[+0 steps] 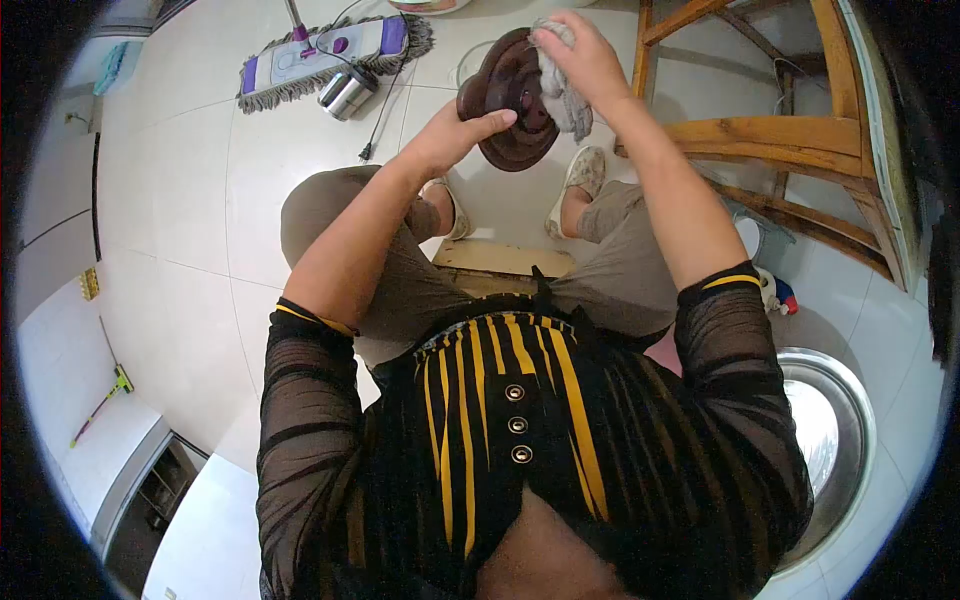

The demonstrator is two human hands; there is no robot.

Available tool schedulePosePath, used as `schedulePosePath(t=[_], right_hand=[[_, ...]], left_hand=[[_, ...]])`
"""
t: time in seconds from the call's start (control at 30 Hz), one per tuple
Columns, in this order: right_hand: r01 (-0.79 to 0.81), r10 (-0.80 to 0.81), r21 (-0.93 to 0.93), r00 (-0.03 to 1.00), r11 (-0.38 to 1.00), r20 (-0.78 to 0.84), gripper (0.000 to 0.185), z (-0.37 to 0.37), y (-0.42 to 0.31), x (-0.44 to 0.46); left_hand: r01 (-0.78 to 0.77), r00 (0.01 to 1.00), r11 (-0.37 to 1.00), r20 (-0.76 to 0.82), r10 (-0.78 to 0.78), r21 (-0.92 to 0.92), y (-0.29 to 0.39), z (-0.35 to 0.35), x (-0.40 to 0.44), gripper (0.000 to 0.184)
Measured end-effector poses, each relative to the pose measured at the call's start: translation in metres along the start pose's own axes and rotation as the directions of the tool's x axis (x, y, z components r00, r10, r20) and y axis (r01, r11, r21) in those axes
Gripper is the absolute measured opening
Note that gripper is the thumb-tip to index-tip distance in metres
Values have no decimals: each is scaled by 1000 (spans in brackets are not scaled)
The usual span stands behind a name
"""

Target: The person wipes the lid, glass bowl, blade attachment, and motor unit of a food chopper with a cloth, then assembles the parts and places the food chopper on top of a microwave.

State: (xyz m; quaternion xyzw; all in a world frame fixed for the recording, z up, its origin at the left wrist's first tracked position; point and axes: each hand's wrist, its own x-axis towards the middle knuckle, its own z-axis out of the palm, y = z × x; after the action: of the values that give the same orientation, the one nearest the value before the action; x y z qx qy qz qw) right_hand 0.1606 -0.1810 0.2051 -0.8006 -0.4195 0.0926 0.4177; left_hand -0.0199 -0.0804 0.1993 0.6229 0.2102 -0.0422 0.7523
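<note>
A dark brown, lobed dish-like object is held up over the floor between my feet. My left hand grips its left side, thumb lying across its face and the other fingers hidden behind it. On its right side, my right hand holds a crumpled grey cloth against the brown surface. Part of a clear round rim shows behind the brown object at its upper left.
A flat mop lies at the upper left, beside a metal kettle-like container and a black cable. A wooden chair frame stands at the right. A steel basin sits at the lower right. A low wooden stool is under me.
</note>
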Motion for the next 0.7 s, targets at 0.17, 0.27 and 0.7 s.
schedulePosePath(t=[0.17, 0.27, 0.7], right_hand=[[-191, 119, 406, 973, 893, 197, 23, -5, 25, 7], [-265, 142, 502, 952, 823, 271, 20, -26, -4, 9], [506, -504, 20, 852, 862, 142, 19, 24, -40, -26]], left_hand=[[-45, 992, 995, 115, 55, -90, 5, -1, -2, 55], [50, 952, 921, 298, 73, -386, 16, -13, 1, 62], [5, 1000, 998, 12, -4, -66, -10, -11, 13, 44]])
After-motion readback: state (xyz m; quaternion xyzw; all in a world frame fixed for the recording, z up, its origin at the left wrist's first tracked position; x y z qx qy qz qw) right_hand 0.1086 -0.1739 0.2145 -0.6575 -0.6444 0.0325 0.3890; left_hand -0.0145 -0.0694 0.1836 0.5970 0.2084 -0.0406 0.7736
